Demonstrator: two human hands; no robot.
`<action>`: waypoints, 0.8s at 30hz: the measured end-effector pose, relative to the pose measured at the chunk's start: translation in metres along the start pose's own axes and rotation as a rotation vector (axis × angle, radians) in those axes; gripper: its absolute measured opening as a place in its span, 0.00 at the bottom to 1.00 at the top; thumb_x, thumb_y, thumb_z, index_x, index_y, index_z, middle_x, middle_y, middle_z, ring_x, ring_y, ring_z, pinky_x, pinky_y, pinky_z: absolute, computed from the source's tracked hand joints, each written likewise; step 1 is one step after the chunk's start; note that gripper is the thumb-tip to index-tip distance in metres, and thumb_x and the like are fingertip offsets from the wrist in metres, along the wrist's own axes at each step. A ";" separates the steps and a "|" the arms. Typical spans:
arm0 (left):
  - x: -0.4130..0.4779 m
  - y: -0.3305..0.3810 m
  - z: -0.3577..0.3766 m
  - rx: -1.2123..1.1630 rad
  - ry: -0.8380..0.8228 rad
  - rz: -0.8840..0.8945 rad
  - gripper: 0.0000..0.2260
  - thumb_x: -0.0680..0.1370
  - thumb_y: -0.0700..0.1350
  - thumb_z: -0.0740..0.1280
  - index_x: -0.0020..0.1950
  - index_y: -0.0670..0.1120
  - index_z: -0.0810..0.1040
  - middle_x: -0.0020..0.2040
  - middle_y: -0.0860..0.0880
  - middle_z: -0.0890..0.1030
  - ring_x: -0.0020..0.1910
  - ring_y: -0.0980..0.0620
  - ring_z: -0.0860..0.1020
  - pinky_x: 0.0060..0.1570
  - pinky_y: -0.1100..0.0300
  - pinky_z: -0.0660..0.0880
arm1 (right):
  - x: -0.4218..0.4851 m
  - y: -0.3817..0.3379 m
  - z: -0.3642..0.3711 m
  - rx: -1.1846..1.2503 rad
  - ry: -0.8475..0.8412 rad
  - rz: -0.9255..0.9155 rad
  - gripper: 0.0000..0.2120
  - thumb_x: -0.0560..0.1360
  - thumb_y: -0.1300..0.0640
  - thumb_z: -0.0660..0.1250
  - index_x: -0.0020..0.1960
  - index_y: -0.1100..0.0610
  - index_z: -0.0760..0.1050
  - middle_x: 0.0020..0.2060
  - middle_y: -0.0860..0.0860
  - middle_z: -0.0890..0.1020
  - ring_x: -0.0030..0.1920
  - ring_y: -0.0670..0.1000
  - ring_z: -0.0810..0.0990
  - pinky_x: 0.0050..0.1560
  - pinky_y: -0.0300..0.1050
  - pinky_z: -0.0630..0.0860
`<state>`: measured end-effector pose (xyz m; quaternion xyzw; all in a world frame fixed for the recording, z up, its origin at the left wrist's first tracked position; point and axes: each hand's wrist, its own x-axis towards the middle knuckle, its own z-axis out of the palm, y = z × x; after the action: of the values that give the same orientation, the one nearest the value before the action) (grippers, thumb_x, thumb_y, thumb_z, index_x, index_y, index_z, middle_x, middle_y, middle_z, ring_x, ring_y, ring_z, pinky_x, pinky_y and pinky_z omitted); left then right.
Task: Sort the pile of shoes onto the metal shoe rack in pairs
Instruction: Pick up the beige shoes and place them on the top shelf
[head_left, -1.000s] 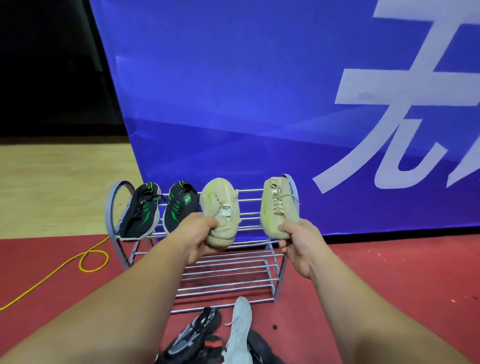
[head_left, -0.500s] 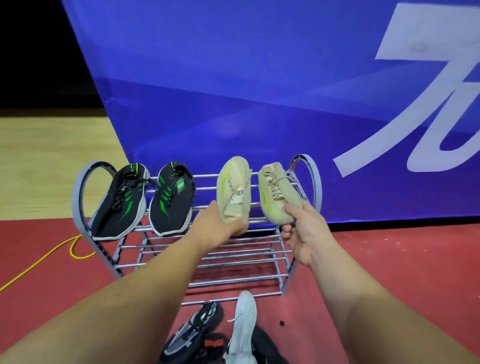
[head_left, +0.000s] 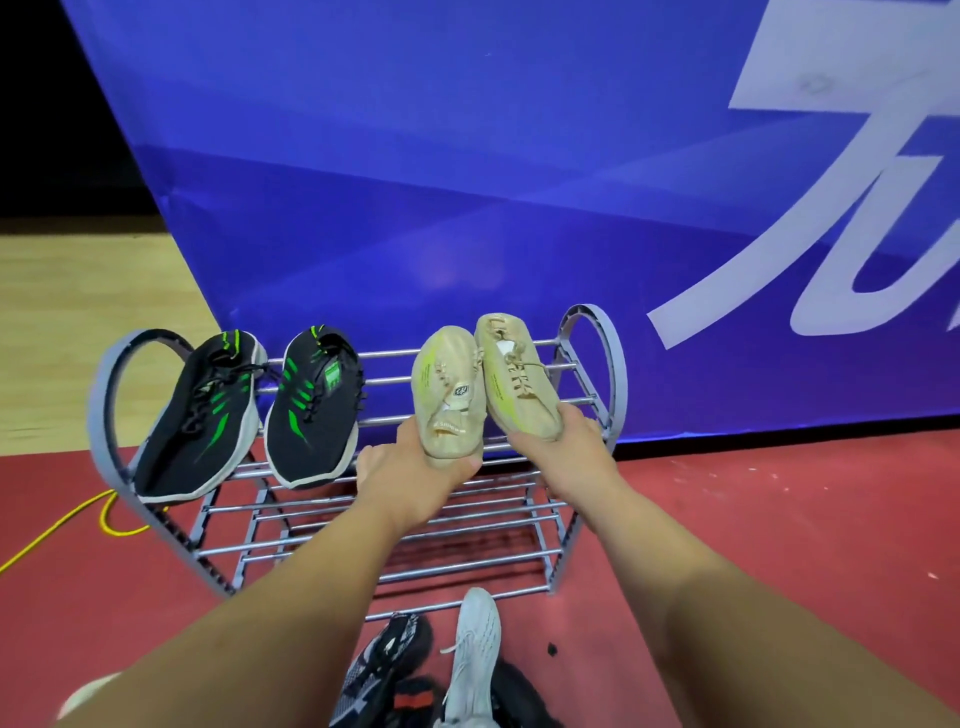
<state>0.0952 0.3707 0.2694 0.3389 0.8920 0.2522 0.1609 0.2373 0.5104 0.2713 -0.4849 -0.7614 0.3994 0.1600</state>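
A pale beige laced sneaker (head_left: 449, 400) is gripped at its near end by the left hand (head_left: 415, 473). The fingers (head_left: 465, 465) are curled round that end from below and are mostly hidden beneath the shoe. A second beige laced sneaker (head_left: 519, 384) is held in the same way by the right hand (head_left: 569, 452), its fingers clamped on the near end and largely covered by it. The two beige shoes are kept side by side, touching, over the right half of the top tier of the grey metal shoe rack (head_left: 615, 374). Whether their soles rest on the bars cannot be told.

On the left half of that tier a black sneaker with green stripes (head_left: 200, 415) is laid beside the end loop, with a second black-and-green sneaker (head_left: 314, 410) just beside it. The lower tiers are partly hidden by both forearms.

On the red floor (head_left: 779, 519) before the rack, a white knit sneaker (head_left: 475, 649) and a black-and-grey patterned sneaker (head_left: 387, 657) are seen in a pile. The remaining dark shoes are cut off by the lower edge and cannot be made out. A yellow cable (head_left: 104, 519) is partly hidden behind the rack's left loop. A blue banner with white lettering (head_left: 467, 208) is cut off at the right.
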 end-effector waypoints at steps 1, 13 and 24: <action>0.001 -0.002 0.002 -0.004 -0.001 -0.006 0.38 0.69 0.77 0.61 0.69 0.54 0.67 0.58 0.52 0.80 0.62 0.41 0.73 0.65 0.51 0.64 | 0.001 0.004 0.002 0.001 -0.007 0.000 0.35 0.64 0.31 0.69 0.66 0.45 0.70 0.57 0.49 0.74 0.48 0.56 0.82 0.52 0.56 0.83; 0.008 0.010 0.007 0.051 -0.002 -0.047 0.37 0.68 0.78 0.57 0.68 0.57 0.66 0.55 0.53 0.80 0.55 0.44 0.72 0.64 0.50 0.63 | -0.002 0.013 0.007 0.116 0.032 -0.002 0.24 0.71 0.35 0.69 0.63 0.42 0.70 0.53 0.43 0.81 0.46 0.51 0.83 0.44 0.48 0.80; 0.006 0.000 0.002 0.241 -0.072 0.045 0.46 0.67 0.82 0.47 0.75 0.53 0.57 0.54 0.48 0.82 0.57 0.41 0.77 0.62 0.47 0.67 | -0.012 0.002 0.009 0.056 -0.033 0.010 0.25 0.64 0.35 0.69 0.57 0.42 0.72 0.59 0.47 0.76 0.51 0.56 0.83 0.50 0.59 0.84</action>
<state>0.0912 0.3756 0.2672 0.3847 0.9016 0.1346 0.1453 0.2384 0.4967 0.2653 -0.4773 -0.7501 0.4293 0.1592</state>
